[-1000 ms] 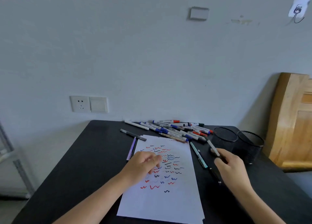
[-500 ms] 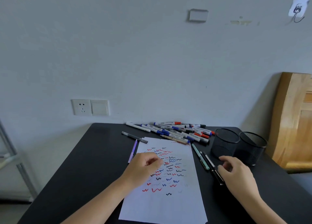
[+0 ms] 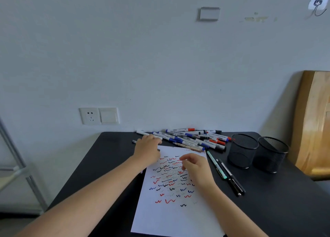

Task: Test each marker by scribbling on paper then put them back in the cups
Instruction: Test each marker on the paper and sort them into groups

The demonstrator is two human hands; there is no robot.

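White scribbled paper sheet [image 3: 178, 217] on black table [image 3: 276, 210]; marker pile [image 3: 192, 140] past its far edge, two black mesh cups [image 3: 240, 155] right of it. Left hand [image 3: 147, 148] covers grey pen [image 3: 134, 141] at its far-left corner, grasp unclear. Right hand [image 3: 196, 168] over sheet, fingers loose, empty.

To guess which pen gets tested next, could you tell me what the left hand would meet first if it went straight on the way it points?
Probably the white marker at the near edge of the pile, just beyond the left hand; depth is unclear.
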